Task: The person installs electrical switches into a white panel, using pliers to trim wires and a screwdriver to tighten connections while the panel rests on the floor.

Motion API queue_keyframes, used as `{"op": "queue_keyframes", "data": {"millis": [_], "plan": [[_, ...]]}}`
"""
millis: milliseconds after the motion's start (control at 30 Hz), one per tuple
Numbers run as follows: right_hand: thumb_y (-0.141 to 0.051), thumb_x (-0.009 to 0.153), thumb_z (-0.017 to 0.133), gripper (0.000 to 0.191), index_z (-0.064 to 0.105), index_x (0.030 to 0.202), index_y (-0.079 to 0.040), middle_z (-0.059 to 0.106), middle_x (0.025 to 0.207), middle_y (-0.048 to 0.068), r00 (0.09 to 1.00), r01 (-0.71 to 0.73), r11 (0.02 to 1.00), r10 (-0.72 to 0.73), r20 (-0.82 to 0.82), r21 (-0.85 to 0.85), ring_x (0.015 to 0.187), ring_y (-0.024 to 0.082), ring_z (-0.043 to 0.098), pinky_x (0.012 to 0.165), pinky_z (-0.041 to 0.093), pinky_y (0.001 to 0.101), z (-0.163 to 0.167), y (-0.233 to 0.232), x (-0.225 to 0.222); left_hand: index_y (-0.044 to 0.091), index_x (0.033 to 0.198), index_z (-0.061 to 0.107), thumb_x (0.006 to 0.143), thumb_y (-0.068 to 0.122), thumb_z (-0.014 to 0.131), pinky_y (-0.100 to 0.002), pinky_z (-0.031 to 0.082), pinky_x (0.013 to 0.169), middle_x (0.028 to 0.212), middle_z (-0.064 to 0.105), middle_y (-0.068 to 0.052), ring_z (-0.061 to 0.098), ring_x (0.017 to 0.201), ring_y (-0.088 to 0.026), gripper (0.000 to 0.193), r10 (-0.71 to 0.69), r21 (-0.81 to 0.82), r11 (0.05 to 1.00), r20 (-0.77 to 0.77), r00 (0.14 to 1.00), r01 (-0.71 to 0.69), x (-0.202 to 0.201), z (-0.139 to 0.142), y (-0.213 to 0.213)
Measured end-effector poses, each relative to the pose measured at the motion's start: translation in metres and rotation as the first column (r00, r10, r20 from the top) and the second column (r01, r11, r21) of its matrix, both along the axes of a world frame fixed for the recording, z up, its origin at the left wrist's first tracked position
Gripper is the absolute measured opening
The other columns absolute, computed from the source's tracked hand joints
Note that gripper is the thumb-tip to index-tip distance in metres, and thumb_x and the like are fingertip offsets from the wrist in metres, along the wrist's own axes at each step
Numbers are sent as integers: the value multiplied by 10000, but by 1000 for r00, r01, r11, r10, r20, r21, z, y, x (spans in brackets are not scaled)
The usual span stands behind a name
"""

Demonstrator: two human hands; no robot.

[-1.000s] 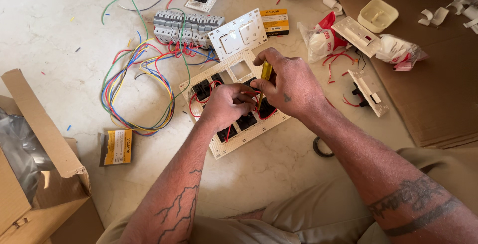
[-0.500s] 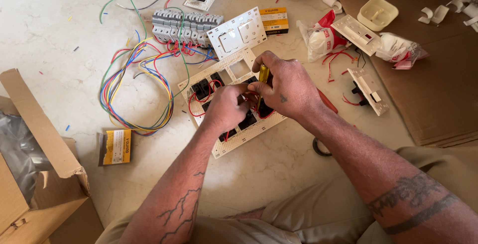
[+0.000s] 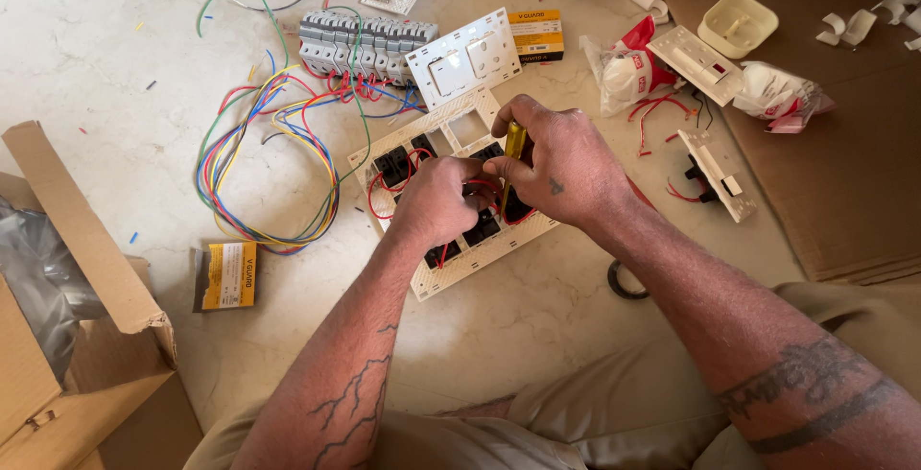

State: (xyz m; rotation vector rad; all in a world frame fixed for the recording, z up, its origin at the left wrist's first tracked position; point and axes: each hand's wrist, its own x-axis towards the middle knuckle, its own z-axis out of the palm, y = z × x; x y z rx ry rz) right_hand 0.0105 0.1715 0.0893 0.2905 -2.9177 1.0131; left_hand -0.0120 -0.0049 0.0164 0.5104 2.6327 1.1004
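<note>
Pale marble floor [image 3: 115,67] — switch frame [image 3: 459,269], coloured wires [image 3: 259,173], breaker row [image 3: 360,43], cardboard box [image 3: 67,317], brown cardboard sheet [image 3: 844,173]

Bare pale marble floor [image 3: 576,307] lay open below the cream switch frame [image 3: 451,283]; coiled coloured wires [image 3: 259,173] crowded left, white switch plate [image 3: 465,58] blocked above.

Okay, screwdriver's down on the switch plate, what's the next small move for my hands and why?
Probably turn the yellow-handled screwdriver gently with the right hand, since its tip appears to sit among the black modules and red wires on the cream switch plate. The left hand rests on the modules, so keep it pressing to steady the plate.
</note>
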Motion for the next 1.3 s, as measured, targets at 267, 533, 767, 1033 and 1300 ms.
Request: {"op": "queue_keyframes", "data": {"millis": [267, 533, 767, 1033, 1300], "plan": [[-282, 824, 839, 422, 602, 1100, -67, 701, 726, 181, 999, 21, 999, -22, 34, 46, 695, 354, 717, 631, 543, 466, 5, -3, 1, 180, 969, 809, 760, 112, 752, -404, 597, 775, 906, 786, -74, 758, 833, -258, 227, -9, -66, 998, -40, 999, 6, 0, 6, 1], [-260, 831, 831, 406, 604, 1106, -67, 711, 759, 191, 999, 41, 994, -39, -31, 98, 757, 388, 716, 656, 542, 497, 9, -6, 6, 174, 975, 804, 759, 113, 736, -383, 604, 769, 896, 792, -56, 767, 817, -234, 235, -11, -43, 999, -20, 1000, 10, -2, 0, 0], [-264, 830, 836, 391, 603, 1067, -59, 724, 783, 184, 998, 67, 998, -66, -11, 22, 753, 344, 744, 668, 571, 455, 5, -7, 7, 165, 937, 808, 781, 131, 730, -419, 594, 725, 832, 769, -99, 747, 762, -282, 178, 19, -57, 998, -77, 997, -24, 2, -1, 2], [-225, 838, 828, 364, 607, 1061, -40, 731, 808, 203, 994, 81, 994, -75, -79, 68, 792, 374, 739, 689, 566, 479, 8, -4, 6, 108, 868, 766, 778, 67, 695, -487, 574, 690, 761, 728, -166, 714, 735, -367, 122, -45, -81, 996, -215, 976, 28, 3, 0, 10], [-221, 829, 828, 343, 619, 1040, -48, 729, 795, 197, 994, 86, 996, -84, -63, 30, 793, 363, 747, 698, 578, 465, 6, -3, 4, 100, 871, 752, 734, 26, 687, -500, 570, 677, 749, 715, -168, 706, 730, -377, 168, -87, -123, 991, -232, 969, 60, 6, -2, 15]]}}
